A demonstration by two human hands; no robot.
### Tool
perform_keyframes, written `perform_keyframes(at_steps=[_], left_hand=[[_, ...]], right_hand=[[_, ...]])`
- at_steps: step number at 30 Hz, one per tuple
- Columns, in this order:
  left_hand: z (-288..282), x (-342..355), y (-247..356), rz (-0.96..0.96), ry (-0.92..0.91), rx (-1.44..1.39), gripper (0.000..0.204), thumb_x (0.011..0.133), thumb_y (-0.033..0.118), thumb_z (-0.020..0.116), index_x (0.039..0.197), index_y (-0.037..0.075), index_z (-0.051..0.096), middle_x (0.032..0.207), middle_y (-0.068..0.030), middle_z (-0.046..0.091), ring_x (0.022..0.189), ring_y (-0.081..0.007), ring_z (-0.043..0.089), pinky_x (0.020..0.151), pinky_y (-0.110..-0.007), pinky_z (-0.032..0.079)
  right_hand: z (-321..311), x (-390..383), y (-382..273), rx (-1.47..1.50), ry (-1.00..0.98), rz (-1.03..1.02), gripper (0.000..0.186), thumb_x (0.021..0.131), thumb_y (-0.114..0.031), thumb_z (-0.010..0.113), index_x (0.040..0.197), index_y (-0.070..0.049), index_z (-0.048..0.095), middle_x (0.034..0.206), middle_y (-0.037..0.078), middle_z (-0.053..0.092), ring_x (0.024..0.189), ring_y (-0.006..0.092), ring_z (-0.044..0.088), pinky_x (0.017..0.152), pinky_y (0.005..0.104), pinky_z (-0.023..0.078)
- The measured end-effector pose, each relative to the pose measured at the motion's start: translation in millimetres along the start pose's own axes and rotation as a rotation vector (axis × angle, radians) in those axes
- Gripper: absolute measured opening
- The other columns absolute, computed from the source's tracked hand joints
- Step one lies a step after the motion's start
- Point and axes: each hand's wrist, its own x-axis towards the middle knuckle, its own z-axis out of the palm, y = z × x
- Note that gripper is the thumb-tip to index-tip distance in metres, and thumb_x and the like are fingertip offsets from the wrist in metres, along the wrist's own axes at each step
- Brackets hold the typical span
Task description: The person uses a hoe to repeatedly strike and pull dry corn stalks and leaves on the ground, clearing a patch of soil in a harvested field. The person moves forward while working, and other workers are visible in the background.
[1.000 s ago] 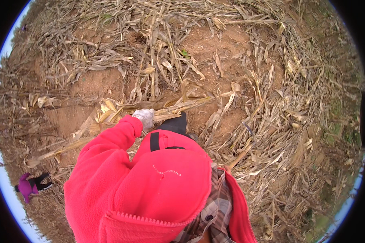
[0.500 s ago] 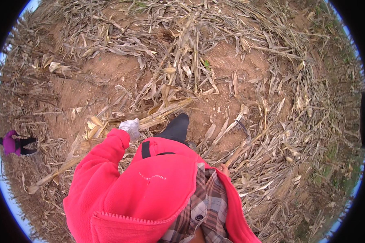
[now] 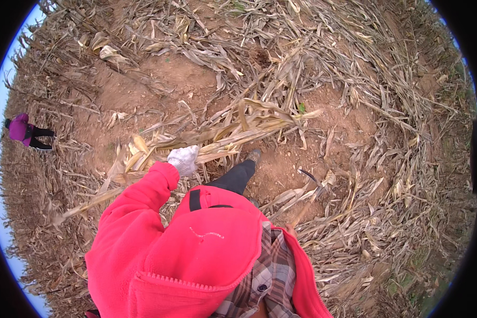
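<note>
My left hand (image 3: 183,160), in a pale knitted glove, is closed around a bundle of dry corn stalks (image 3: 254,131). The bundle lies slantwise, its leafy end reaching far right and its pale yellow husks (image 3: 138,153) to the left of the glove. Bare and mostly covered by the red jacket, my right hand (image 3: 290,229) grips a sickle by its wooden handle (image 3: 302,213). The dark curved blade (image 3: 309,175) points forward over the soil, apart from the stalks in my left hand.
My leg and shoe (image 3: 254,155) are beside the bundle on reddish soil (image 3: 175,79). Flattened dry stalks (image 3: 397,116) cover the right and far ground. Far to the left, another person in a purple top (image 3: 20,127) bends among stalks.
My left hand and the corn stalks have shifted a little right and forward in view. My foot shows further forward, and the sickle blade appears lower. The whole view has turned somewhat.
</note>
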Motion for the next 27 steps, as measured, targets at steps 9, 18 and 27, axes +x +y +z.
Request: perform_keyframes(at_steps=[9, 18, 27], left_hand=[[-69, 36, -35, 0.035, 0.21, 0.274, 0.021, 0.079, 0.014, 0.056, 0.099, 0.009, 0.052, 0.077, -0.0074, 0.055, 0.064, -0.0212, 0.055, 0.054, -0.036, 0.048], [-279, 137, -135, -0.063, 0.735, 0.853, 0.022, 0.077, 0.008, 0.057, 0.097, 0.011, 0.052, 0.094, -0.0055, 0.059, 0.089, -0.0212, 0.058, 0.084, -0.034, 0.045], [-367, 266, -246, 0.131, 0.723, 0.968, 0.031, 0.077, 0.008, 0.051, 0.107, 0.014, 0.053, 0.099, -0.0068, 0.057, 0.095, -0.0249, 0.057, 0.085, -0.037, 0.044]], right_hand=[[17, -14, -7, -0.276, 0.041, -0.195, 0.022, 0.079, -0.013, 0.058, 0.062, -0.009, 0.046, 0.05, 0.005, 0.045, 0.042, 0.0186, 0.046, 0.04, 0.0341, 0.041], [2, 49, 16, 0.011, 0.171, 0.097, 0.013, 0.078, -0.011, 0.06, 0.071, -0.005, 0.05, 0.052, 0.003, 0.047, 0.044, 0.0154, 0.046, 0.043, 0.0296, 0.04], [95, 75, -76, -0.058, 0.191, 0.079, 0.017, 0.08, -0.014, 0.06, 0.068, -0.006, 0.05, 0.054, 0.005, 0.05, 0.043, 0.0166, 0.048, 0.04, 0.031, 0.04]])
